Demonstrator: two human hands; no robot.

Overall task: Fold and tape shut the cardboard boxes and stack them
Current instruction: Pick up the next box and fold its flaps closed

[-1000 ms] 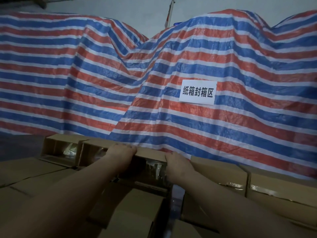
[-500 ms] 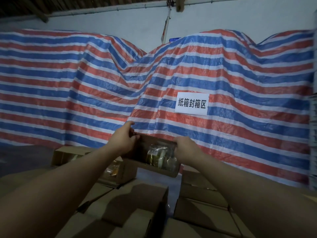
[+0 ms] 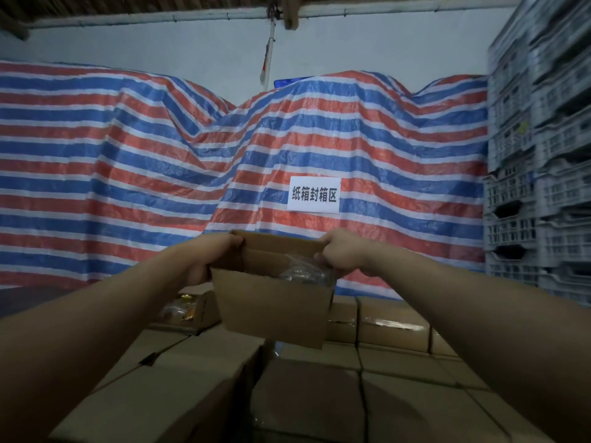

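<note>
An open brown cardboard box [image 3: 275, 308] hangs in the air in front of me, its flaps up and a clear plastic packet [image 3: 303, 273] showing inside. My left hand [image 3: 211, 254] grips the box's left end. My right hand [image 3: 342, 251] grips its right end at the top edge. Below it lie several closed cardboard boxes [image 3: 393, 330] in rows, some with shiny tape. One more open box [image 3: 192, 310] with yellow packets sits to the left, just behind my left forearm.
A red, white and blue striped tarp [image 3: 128, 161] covers a pile behind the boxes and carries a white paper sign [image 3: 314, 195]. Stacked grey plastic crates [image 3: 540, 155] stand at the right. A dark surface [image 3: 28, 298] lies at the left.
Both hands have lifted the open box off the far row and drawn it up and toward me. My view has tilted upward, bringing the wall and the crates into sight.
</note>
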